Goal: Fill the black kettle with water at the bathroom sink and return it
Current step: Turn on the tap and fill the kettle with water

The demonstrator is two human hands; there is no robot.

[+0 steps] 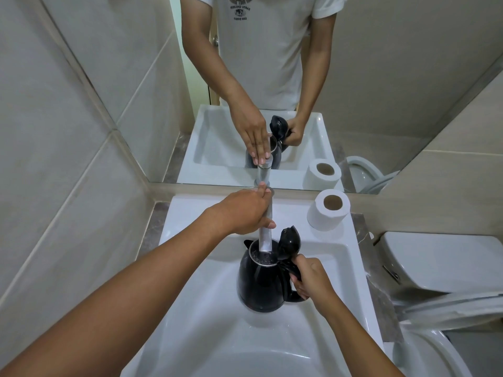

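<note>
The black kettle (260,284) stands upright in the white sink basin (212,317) with its lid (289,244) flipped open. The chrome faucet (265,240) reaches over the kettle's mouth, and water churns inside the opening. My right hand (313,278) grips the kettle's handle on its right side. My left hand (245,210) rests on top of the faucet, fingers wrapped over its lever.
A toilet paper roll (328,209) stands on the sink's back right corner. The white toilet (435,268) with its raised seat sits close on the right. A mirror (381,77) on the wall behind the faucet reflects the person. Tiled wall (54,159) closes the left side.
</note>
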